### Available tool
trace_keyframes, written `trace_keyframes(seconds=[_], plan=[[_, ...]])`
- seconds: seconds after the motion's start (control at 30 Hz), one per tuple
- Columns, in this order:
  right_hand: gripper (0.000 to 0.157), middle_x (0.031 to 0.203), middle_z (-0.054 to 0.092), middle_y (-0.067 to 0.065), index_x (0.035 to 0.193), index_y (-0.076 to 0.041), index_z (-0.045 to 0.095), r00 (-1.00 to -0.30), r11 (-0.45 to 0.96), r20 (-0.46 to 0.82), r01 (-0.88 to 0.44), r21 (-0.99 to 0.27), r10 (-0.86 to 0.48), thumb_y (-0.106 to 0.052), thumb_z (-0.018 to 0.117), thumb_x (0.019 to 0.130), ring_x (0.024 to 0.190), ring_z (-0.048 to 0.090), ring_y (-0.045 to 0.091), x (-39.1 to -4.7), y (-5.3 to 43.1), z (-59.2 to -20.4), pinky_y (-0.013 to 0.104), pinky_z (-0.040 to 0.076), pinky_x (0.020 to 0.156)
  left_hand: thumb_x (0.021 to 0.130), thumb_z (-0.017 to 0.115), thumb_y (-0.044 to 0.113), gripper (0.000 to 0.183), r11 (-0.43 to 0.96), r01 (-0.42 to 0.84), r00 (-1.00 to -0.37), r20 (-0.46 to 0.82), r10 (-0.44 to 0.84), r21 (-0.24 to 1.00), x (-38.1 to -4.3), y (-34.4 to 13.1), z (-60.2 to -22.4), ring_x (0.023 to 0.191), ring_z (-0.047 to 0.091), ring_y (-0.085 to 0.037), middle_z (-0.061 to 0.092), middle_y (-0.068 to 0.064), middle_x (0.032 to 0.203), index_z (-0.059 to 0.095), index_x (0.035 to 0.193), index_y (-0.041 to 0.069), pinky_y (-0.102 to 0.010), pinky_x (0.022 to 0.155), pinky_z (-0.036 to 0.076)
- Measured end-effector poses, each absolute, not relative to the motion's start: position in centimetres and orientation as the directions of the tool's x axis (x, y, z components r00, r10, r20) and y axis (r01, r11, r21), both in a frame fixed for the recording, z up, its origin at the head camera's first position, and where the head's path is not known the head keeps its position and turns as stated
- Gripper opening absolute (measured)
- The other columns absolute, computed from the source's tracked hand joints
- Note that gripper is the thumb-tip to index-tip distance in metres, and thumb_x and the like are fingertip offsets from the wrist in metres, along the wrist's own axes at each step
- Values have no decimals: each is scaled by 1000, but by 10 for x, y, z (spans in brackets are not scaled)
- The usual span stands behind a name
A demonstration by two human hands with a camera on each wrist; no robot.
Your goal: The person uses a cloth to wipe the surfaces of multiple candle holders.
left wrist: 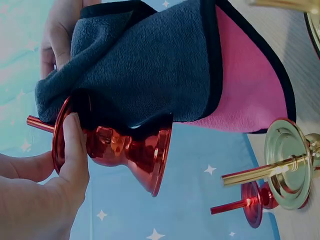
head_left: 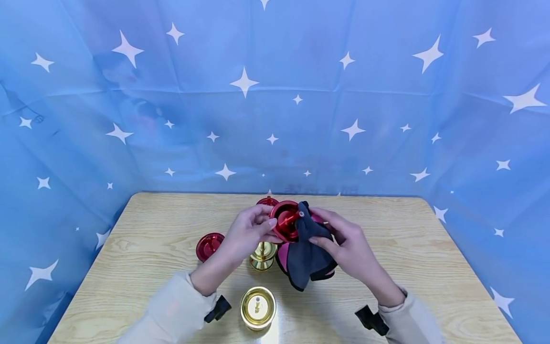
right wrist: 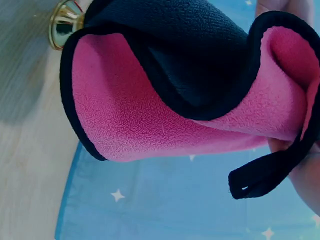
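In the head view my left hand (head_left: 245, 231) pinches the rim of a shiny red goblet-shaped lamp cup (head_left: 280, 228), which has a thin tube rising from its bowl. The left wrist view shows the cup (left wrist: 149, 162) lying on its side in the air, its flared foot to the right. My right hand (head_left: 350, 243) holds a cleaning cloth (head_left: 307, 260), dark grey on one side and pink on the other, with black edging. The cloth lies against the cup's rim and side. Most of the right hand is hidden by the cloth (right wrist: 150, 100) in the right wrist view.
On the wooden table (head_left: 408, 248), a gold lamp cup (head_left: 258, 317) stands near the front and another gold cup (head_left: 262, 263) below the hands. One red cup (head_left: 206, 248) is left of them, a second red cup (head_left: 267, 199) behind. A starry blue curtain (head_left: 275, 110) surrounds the table.
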State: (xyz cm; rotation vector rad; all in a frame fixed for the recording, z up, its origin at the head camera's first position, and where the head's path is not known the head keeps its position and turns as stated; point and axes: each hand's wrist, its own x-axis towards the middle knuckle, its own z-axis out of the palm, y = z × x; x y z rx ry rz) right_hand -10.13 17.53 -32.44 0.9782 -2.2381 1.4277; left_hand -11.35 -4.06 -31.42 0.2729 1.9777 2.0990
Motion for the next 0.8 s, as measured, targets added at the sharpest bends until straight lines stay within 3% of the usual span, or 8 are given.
trace_keyframes(seconds=[0.13, 0.37, 0.57, 0.8], plan=[[60, 114, 58, 15, 126, 1, 52, -724, 293, 574, -684, -668, -383, 14, 69, 70, 103, 55, 15, -102, 172, -331, 20, 49, 81, 91, 49, -4, 26, -38, -36, -950, -23, 312, 999, -113, -40, -317, 72, 64, -33, 54, -18, 91, 50, 117, -9, -40, 72, 53], [58, 114, 58, 11, 126, -5, 55, -783, 326, 510, -615, -718, -356, 6, 73, 71, 100, 53, 16, -103, 169, -340, 19, 49, 76, 90, 48, -8, 22, -33, 8, -938, 19, 347, 999, -113, -35, -321, 67, 63, -28, 54, -17, 85, 50, 112, -11, -35, 65, 55], [53, 108, 60, 10, 119, -3, 59, -815, 333, 487, -575, -747, -314, 8, 74, 69, 98, 54, 14, -103, 167, -345, 18, 48, 78, 90, 50, -8, 21, 11, 40, -935, 34, 353, 999, -113, -29, -325, 66, 62, -29, 55, -17, 86, 50, 110, -12, -34, 62, 55], [46, 108, 61, 7, 112, -5, 62, -845, 365, 460, -533, -763, -274, 9, 73, 70, 97, 53, 11, -104, 167, -350, 19, 48, 76, 88, 54, -6, 16, 27, 30, -943, 19, 333, 999, -116, -25, -328, 68, 62, -21, 60, -17, 86, 57, 103, -10, -35, 62, 55]])
